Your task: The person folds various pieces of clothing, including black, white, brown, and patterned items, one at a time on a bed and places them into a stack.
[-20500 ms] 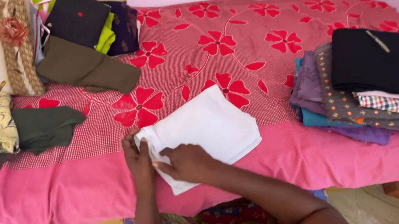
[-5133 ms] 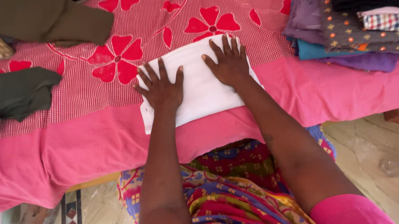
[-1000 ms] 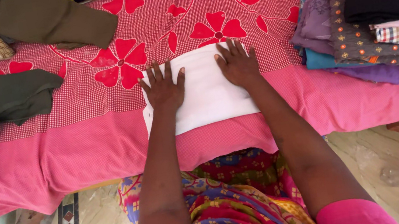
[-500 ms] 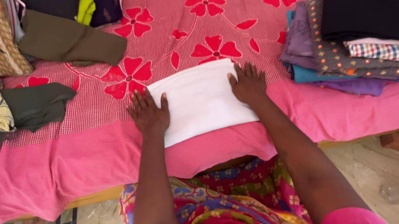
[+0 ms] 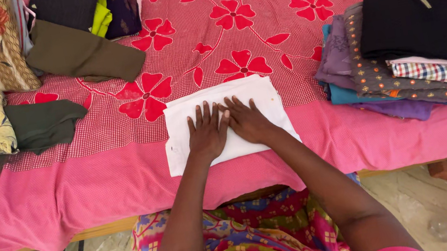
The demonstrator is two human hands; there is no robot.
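I have both hands flat on the folded white cloth [image 5: 227, 120], which lies at the near edge of the pink floral bedsheet [image 5: 279, 24], dead centre at 6 o'clock from the bed's middle. My left hand [image 5: 208, 137] and right hand [image 5: 249, 122] sit side by side, touching at the fingertips, fingers stretched out and slightly spread, gripping nothing.

I judge this as the pressing step on a finished fold: the palms are flattening the middle. The next move calls for getting fingers under an edge to lift the cloth without undoing it; the stack of folded clothes [image 5: 407, 56] sits at 3 o'clock, the loose olive garment [image 5: 82, 52] at 10 o'clock.

Against the frame 0.5 s ago, the hands have come in from the cloth's 2 outer edges to its centre.
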